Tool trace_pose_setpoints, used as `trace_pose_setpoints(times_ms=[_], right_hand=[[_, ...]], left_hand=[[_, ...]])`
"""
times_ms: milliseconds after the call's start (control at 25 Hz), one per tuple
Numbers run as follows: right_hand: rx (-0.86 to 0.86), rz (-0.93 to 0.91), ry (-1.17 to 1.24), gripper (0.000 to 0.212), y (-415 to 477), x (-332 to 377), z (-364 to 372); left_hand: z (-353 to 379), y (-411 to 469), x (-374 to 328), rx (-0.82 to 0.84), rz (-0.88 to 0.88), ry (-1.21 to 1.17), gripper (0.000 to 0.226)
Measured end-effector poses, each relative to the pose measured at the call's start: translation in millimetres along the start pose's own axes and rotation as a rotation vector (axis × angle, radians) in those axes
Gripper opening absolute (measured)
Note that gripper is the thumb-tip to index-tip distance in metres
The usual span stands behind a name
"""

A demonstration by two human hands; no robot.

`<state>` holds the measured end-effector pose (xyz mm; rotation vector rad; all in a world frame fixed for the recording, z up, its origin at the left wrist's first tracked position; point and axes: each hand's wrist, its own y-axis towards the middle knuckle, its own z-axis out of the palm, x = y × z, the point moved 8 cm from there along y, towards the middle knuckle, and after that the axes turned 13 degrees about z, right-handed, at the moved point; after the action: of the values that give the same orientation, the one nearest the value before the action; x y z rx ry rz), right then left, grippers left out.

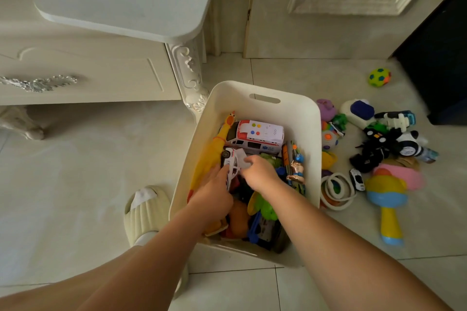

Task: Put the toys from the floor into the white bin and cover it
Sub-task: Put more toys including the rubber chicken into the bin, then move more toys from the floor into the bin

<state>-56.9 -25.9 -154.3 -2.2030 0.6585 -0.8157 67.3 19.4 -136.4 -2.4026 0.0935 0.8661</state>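
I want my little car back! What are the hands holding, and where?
The left hand grips the small white plastic toy car by its near end. The right hand pinches a white piece beside it, unclear what.

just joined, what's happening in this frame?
A person is tidying toys into the white bin. Both hands are inside it: the left hand grips a small white car, the right hand pinches a white piece beside it. A pile of toys lies on the floor right of the bin. No lid in view.

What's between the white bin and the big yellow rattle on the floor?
A white ring toy and a small white car, seen in the head view.
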Motion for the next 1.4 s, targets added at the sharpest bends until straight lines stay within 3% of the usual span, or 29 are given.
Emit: trace_pose_setpoints(times_ms=[120, 200, 360, 520, 680, 840, 1080, 1200, 1320, 1400], right_hand=[[-0.004, -0.031, -0.232, 0.045, 4, 2, 16], [-0.011, -0.051, -0.237, 0.043, -1, 4, 13], [-0.142, -0.124, 0.263, 0.036, -26, 4, -34], [-0.201, -0.173, 0.654, 0.031, -59, -15, -103], [-0.246, -0.146, 1.014, 0.026, -82, -73, -168], [-0.253, 0.084, 1.217, 0.023, -67, -168, -200], [-0.319, 0.265, 0.857, 0.037, 4, -255, -174], [-0.487, 0.253, 0.675, 0.035, 38, -260, -199], [-0.706, 0.161, 0.426, 0.037, 70, -249, -252], [-0.615, 0.166, 0.109, 0.042, 105, -238, -263]], left_hand=[[-3, 1, -2, -0.023, 0.027, -0.065, 0.069], [-12, -4, -7, -0.090, 0.026, -0.172, 0.063], [-46, -15, -25, -0.282, -0.021, -0.254, 0.056], [-65, -14, -90, -0.389, 0.145, -0.333, 0.042], [-36, -24, -190, -0.295, 0.371, -0.335, 0.037], [19, -24, -253, -0.097, 0.419, -0.254, 0.041], [99, 41, -232, 0.073, 0.199, -0.250, 0.044], [129, 73, -222, 0.087, 0.060, -0.303, 0.048], [145, 119, -237, 0.089, 0.102, -0.319, 0.054], [155, 146, -250, 0.114, 0.119, -0.291, 0.056]])
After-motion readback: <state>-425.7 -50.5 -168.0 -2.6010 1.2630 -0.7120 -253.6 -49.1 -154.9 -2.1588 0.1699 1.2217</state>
